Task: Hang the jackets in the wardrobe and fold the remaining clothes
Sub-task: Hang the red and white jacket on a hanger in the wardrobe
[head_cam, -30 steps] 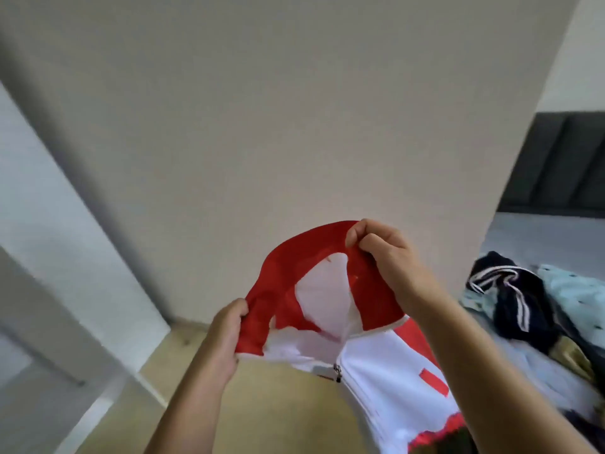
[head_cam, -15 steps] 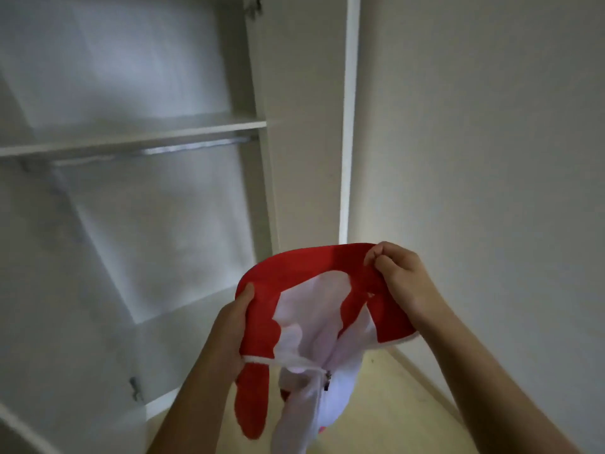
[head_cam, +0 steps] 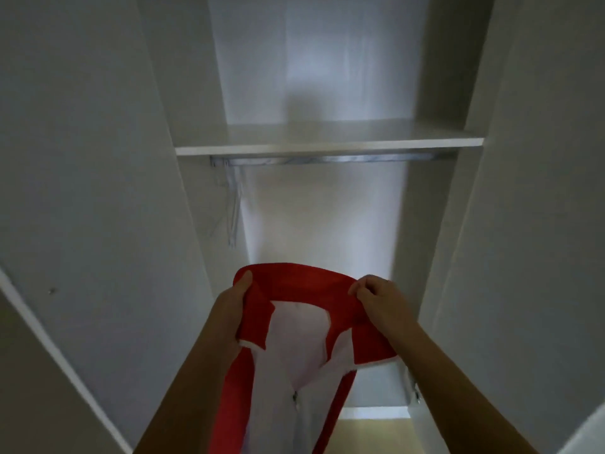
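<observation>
Both hands hold up a red and white jacket (head_cam: 296, 342) by its collar, close before the open wardrobe (head_cam: 193, 231). The left hand (head_cam: 234, 306) grips the collar's left end and the right hand (head_cam: 376, 299) pinches its right end. The jacket's body hangs down between the forearms. Farther in, a metal rail (head_cam: 327, 159) runs under a shelf (head_cam: 327, 146), with what look like pale hangers (head_cam: 233, 208) at its left end.

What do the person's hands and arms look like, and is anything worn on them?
The left hand and right hand wear no gloves, and no ring shows on the fingers in view. The left forearm and right forearm are bare: no sleeve, watch or bracelet as far as the frame reaches.
</observation>
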The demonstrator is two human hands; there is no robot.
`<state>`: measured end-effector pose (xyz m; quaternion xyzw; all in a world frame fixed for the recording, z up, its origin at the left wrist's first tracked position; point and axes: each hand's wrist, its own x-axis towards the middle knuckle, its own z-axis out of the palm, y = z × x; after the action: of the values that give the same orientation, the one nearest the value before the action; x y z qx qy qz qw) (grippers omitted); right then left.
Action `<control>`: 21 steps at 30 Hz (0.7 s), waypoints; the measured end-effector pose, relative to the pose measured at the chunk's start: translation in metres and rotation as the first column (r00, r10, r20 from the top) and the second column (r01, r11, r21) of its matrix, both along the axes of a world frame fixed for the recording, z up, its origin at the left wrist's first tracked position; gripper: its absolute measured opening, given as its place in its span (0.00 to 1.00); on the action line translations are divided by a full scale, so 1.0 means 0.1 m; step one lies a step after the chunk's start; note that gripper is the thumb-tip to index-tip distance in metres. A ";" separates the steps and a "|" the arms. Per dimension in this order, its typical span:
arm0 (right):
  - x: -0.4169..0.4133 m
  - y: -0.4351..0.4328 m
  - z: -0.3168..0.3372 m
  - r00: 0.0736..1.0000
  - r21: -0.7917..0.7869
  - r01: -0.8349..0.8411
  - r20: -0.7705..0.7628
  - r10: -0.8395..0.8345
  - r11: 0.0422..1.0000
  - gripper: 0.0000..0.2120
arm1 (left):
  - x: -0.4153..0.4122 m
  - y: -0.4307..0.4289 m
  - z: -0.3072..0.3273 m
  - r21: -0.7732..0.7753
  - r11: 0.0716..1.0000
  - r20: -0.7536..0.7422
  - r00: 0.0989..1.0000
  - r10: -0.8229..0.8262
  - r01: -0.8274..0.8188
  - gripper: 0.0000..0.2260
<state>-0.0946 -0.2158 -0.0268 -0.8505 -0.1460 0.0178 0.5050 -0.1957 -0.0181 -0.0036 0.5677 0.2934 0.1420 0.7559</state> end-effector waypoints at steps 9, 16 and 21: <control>1.77 1.67 -0.36 0.928 -0.300 -0.371 -0.152 0.340 0.879 0.06 | 0.88 1.07 0.01 -0.025 0.986 -0.096 0.982 0.161 -0.164 0.13; 2.48 2.89 -0.37 0.907 -0.035 -0.332 -0.287 0.309 0.943 0.11 | 1.43 1.69 -0.16 -0.041 0.986 -0.185 0.971 0.151 -0.161 0.16; 2.78 3.59 -0.41 0.861 0.102 -0.269 -0.421 0.287 0.958 0.06 | 1.71 2.12 -0.14 -0.097 0.975 -0.154 0.971 0.183 -0.199 0.15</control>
<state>0.1833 0.1430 -0.0674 -0.7852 -0.1519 0.2753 0.5334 -0.0251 0.1941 -0.0181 0.5026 0.4081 0.1561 0.7460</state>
